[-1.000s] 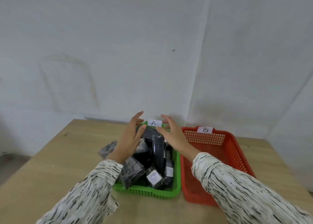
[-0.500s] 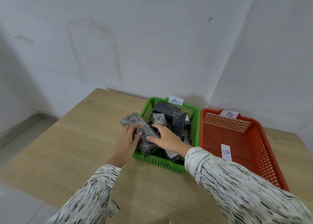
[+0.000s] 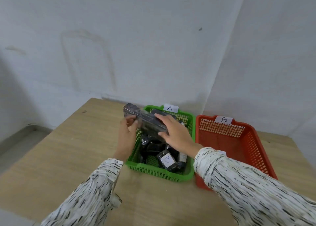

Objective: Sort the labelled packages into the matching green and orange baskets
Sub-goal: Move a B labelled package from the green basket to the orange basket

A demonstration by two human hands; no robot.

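- The pkg [image 3: 147, 121]: long black block in clear film, held tilted over the far-left corner of the green basket [image 3: 160, 174], lifted off what lies inside. Its label doesn't show from here.
- Left hand [image 3: 128, 130] pinches its left edge, fingers curled round. Right hand [image 3: 176, 133] clasps across the top, thumb at the near end.
- Handling, I'd guess: light, stiff enough to keep shape, film slick. Best taken by the long edges w/ both hands, not by loose wrap.
- Green basket is tagged A and sits near the table's [image 3: 68, 149] far edge. It holds more black packs, incl. a B pack [image 3: 166, 160] near its front.
- Orange basket [image 3: 222, 128], tagged B, is just beside it on the right.
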